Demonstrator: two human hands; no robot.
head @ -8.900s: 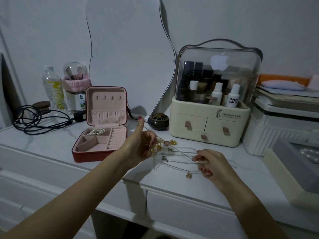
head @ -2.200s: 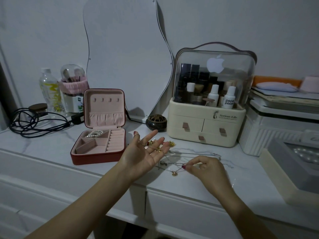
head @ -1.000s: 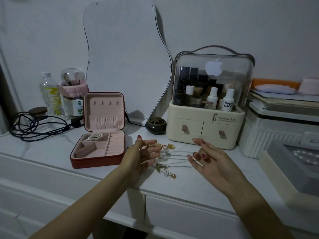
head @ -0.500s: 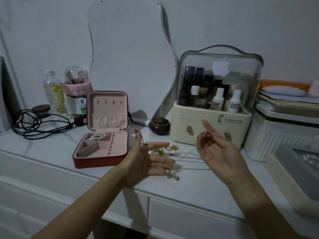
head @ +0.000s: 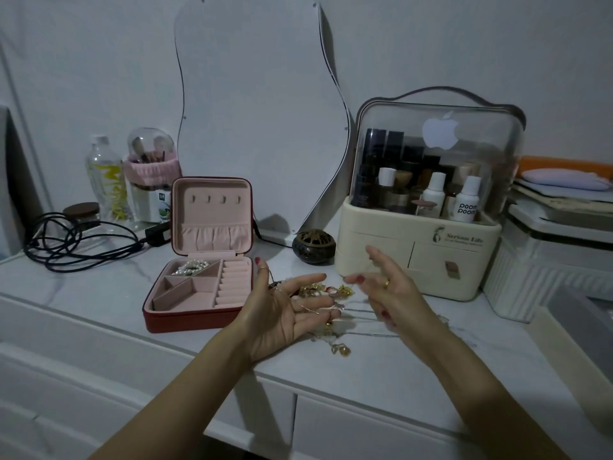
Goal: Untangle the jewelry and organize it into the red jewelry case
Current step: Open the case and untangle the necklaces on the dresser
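The red jewelry case [head: 199,324] stands open on the white counter, its pink lid upright; a pearl piece [head: 190,267] lies in its back-left compartment. Right of the case lies the tangled jewelry [head: 320,290]: gold pieces, thin silver chains [head: 365,334] and a gold pendant [head: 340,349] nearest me. My left hand [head: 282,313] hovers over the tangle, palm turned up, fingers spread, with a thin chain draped across the fingers. My right hand [head: 388,293] is just right of it, blurred, fingers extended toward the left hand; I see nothing held in it.
A cream cosmetics organizer [head: 414,260] with a clear dome stands behind my right hand, a dark round incense holder [head: 313,250] beside it. Black cable [head: 73,247], a bottle [head: 102,184] and a brush holder [head: 151,180] sit back left. White boxes [head: 547,260] crowd the right.
My right hand let go of the chains on the counter, lifted, and now reaches toward my left hand. My left hand stays palm up over the tangle.
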